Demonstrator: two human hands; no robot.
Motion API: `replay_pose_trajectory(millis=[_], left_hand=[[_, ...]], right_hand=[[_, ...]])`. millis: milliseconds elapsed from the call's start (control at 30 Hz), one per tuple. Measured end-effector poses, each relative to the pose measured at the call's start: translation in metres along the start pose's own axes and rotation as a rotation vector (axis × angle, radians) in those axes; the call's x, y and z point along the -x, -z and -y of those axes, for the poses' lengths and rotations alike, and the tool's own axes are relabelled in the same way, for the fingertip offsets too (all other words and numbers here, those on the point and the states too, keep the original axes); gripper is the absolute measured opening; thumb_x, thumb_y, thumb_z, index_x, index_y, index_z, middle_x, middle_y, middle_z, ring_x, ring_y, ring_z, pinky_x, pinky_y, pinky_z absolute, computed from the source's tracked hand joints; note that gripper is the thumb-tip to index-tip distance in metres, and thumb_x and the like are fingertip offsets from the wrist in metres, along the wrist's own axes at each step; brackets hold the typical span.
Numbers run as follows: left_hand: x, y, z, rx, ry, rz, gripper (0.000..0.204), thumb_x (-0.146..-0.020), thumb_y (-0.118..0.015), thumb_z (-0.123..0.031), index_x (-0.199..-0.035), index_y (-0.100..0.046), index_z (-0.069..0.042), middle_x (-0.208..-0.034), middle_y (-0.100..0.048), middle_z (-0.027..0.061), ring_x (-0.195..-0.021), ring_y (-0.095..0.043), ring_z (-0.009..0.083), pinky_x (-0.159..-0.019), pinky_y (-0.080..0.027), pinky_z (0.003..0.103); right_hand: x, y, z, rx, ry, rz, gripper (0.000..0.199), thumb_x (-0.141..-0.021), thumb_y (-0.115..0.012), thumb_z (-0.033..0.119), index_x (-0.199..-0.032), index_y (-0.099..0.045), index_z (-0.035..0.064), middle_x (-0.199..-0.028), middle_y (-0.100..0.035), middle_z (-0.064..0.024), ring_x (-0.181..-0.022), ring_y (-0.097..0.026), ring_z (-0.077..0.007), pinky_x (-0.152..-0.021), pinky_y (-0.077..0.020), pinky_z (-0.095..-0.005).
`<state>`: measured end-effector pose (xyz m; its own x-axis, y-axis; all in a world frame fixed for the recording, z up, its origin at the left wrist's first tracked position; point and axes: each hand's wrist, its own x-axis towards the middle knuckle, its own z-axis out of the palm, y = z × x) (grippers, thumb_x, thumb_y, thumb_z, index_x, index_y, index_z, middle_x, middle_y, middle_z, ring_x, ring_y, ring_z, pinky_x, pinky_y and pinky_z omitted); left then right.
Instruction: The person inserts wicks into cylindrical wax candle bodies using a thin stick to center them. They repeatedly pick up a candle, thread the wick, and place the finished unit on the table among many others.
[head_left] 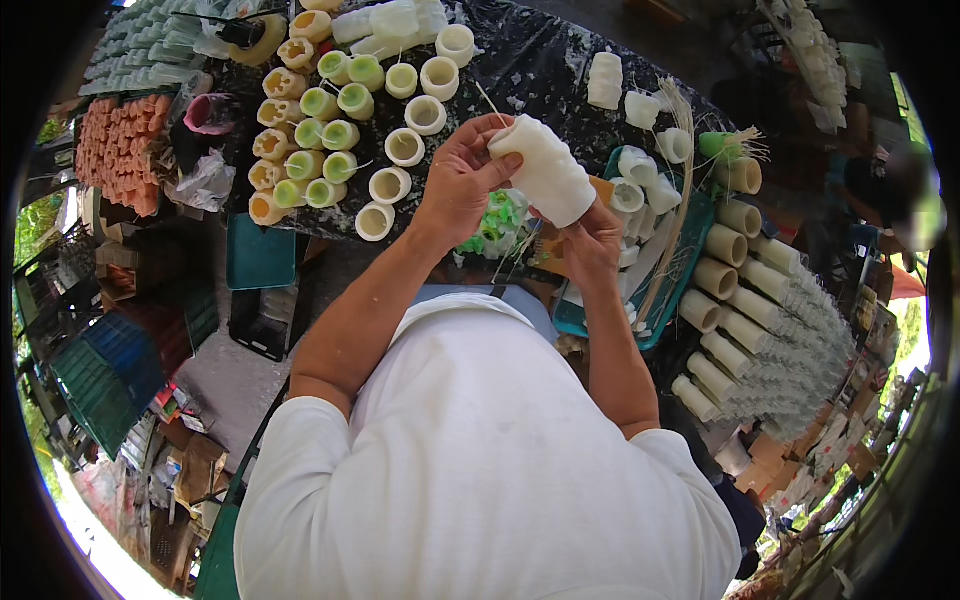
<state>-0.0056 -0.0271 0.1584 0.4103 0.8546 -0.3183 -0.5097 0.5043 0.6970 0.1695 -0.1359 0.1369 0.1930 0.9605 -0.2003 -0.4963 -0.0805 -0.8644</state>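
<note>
A white wax candle [545, 175] with a wavy, lumpy surface is held tilted in front of me, above the near edge of the table. My left hand [465, 175] grips its upper left end, thumb on the side, where a thin pale wick sticks up. Around the lower right end close the fingers of my right hand [595, 240], some of them hidden behind the candle. Below the candle lies a heap of green and white wax scraps [497, 222]. Hollow white wax cylinders [390, 185] stand left of my left hand.
Rows of green-filled cups [340, 135] and yellowish hollow cups [270, 145] cover the table's left. At right are a teal tray [690, 235] of white pieces, long wick strands [668, 245] and stacked pale cylinders [725, 245]. Pink pieces [120, 150] pile up at far left.
</note>
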Motion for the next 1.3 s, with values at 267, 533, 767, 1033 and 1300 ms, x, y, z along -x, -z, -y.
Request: replay_pose_trajectory(millis=[267, 533, 767, 1033, 1300], left_hand=[[-0.010, 0.010, 0.016, 0.089, 0.087, -0.037, 0.041, -0.097, -0.073, -0.002, -0.134, -0.056, -0.007, -0.122, -0.071, 0.0115, -0.110, -0.070, 0.0201, -0.089, -0.063, 0.037], [-0.026, 0.030, 0.045, 0.154, 0.135, -0.095, 0.035, -0.098, -0.071, -0.006, -0.131, -0.057, -0.004, -0.121, -0.071, 0.0116, -0.111, -0.070, 0.0219, -0.089, -0.065, 0.041], [-0.044, 0.057, 0.084, 0.088, 0.195, -0.158, 0.039, -0.101, -0.069, -0.011, -0.136, -0.055, -0.002, -0.129, -0.065, 0.0111, -0.114, -0.068, 0.0239, -0.093, -0.062, 0.044], [-0.099, 0.096, 0.113, 0.267, 0.304, -0.180, 0.031, -0.109, -0.058, -0.017, -0.137, -0.054, -0.006, -0.129, -0.064, 0.0082, -0.112, -0.066, 0.0210, -0.100, -0.055, 0.045], [-0.144, 0.077, 0.103, 0.141, 0.119, -0.472, 0.054, -0.108, -0.053, -0.009, -0.158, -0.034, -0.003, -0.136, -0.054, 0.0107, -0.112, -0.062, 0.0221, -0.089, -0.062, 0.045]], right_hand=[[0.008, 0.018, 0.001, -0.282, -0.031, 0.068, 0.011, -0.107, -0.056, 0.010, -0.118, -0.055, 0.0074, -0.130, -0.064, -0.0124, -0.131, -0.062, -0.0349, -0.111, -0.0476, -0.0686], [-0.002, 0.017, 0.010, -0.284, -0.073, 0.046, 0.011, -0.109, -0.052, 0.011, -0.120, -0.051, 0.0094, -0.135, -0.058, -0.0153, -0.135, -0.058, -0.0373, -0.111, -0.0476, -0.0686], [-0.034, 0.019, 0.001, 0.241, -0.049, -0.013, 0.059, -0.090, -0.082, 0.009, -0.138, -0.046, 0.0057, -0.136, -0.054, -0.0119, -0.120, -0.064, -0.0226, -0.104, -0.0550, -0.0364], [-0.147, 0.033, -0.060, 0.704, 0.026, 0.107, 0.074, -0.074, -0.092, 0.008, -0.140, -0.059, 0.0087, -0.128, -0.068, -0.0096, -0.113, -0.069, -0.0206, -0.094, -0.0573, -0.0349], [-0.259, 0.013, -0.082, 0.952, 0.191, 0.112, 0.062, -0.076, -0.092, 0.021, -0.128, -0.063, 0.0051, -0.111, -0.077, -0.0158, -0.103, -0.076, -0.0268, -0.091, -0.0592, -0.0384]])
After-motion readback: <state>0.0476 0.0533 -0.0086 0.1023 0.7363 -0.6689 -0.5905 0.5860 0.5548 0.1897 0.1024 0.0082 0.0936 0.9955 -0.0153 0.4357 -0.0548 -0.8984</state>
